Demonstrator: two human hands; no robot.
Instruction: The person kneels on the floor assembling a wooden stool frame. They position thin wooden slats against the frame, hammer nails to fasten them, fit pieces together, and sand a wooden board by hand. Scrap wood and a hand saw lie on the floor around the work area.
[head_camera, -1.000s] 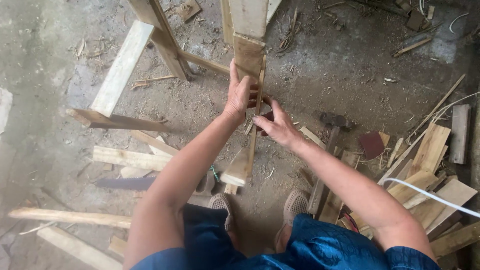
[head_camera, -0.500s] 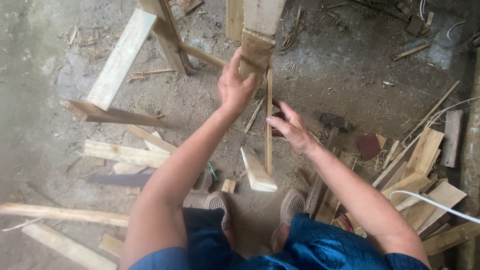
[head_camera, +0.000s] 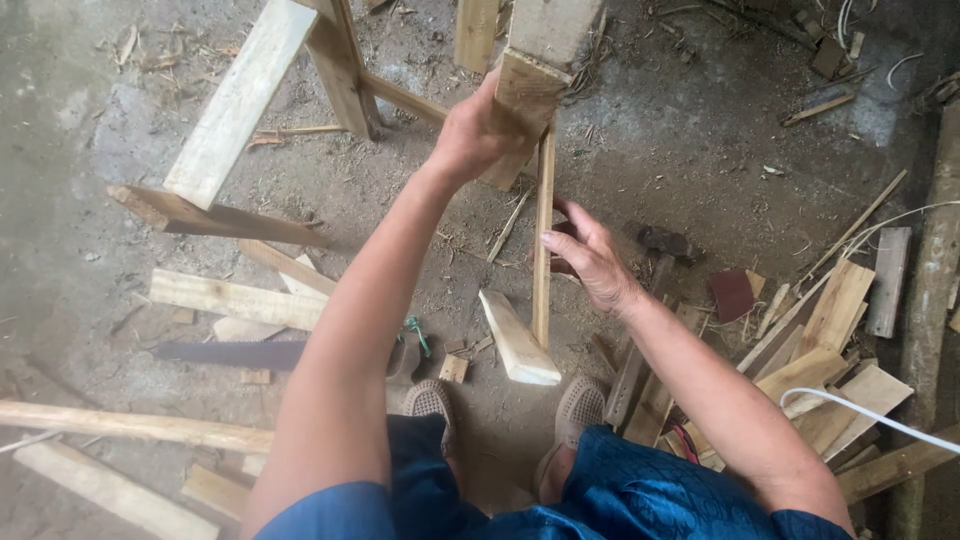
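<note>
Two hands work: left hand (head_camera: 470, 135) grips a wooden block (head_camera: 522, 105), right hand (head_camera: 585, 260) spread beside a thin slat (head_camera: 542, 240).

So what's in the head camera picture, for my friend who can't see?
A person's left hand grips a wooden block joined to a thin upright strip, with the open right hand beside it. Below lie a hammer, a handsaw and wood offcuts.

Single head-worn camera looks steeply down from close above onto both forearms, the feet and the scrap-strewn ground (head_camera: 700, 130).
</note>
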